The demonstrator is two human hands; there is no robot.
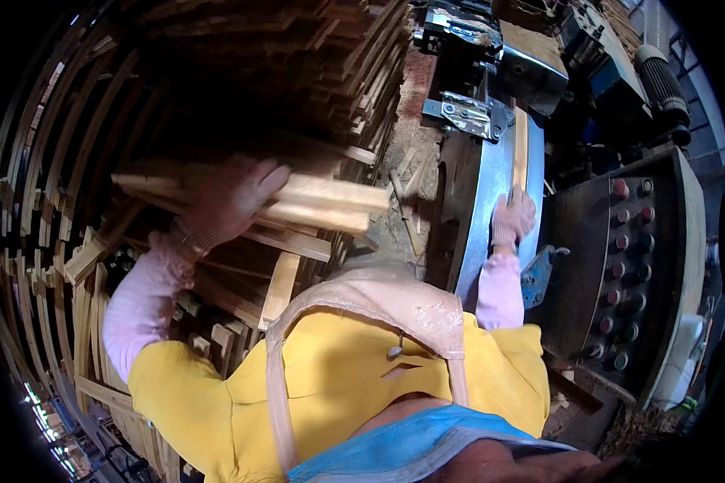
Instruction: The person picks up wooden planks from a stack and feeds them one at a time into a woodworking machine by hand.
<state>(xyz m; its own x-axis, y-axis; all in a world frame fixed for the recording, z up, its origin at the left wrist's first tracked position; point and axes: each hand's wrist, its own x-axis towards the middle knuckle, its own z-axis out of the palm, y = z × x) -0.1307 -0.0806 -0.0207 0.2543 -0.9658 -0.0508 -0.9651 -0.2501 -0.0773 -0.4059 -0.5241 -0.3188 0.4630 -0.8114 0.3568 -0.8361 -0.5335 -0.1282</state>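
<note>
My left hand (242,191) lies over several pale wooden strips (334,193), its fingers curled around them and slightly blurred. These strips stretch out to the right of the hand, above other loose lumber. On the machine's smooth metal bed (477,233), my right hand (514,216) grips the near end of a narrow wooden strip (521,149). That strip lies lengthwise along the bed, and its far end runs in under the machine head (532,72). Ribbed cuffs show at both wrists.
Tall stacks of wooden strips (370,80) rise at the left and far left. A control panel (628,266) with several red and green buttons stands right of the bed. Metal guide brackets (471,117) sit beside the strip's path. Wood scraps (411,193) litter the floor.
</note>
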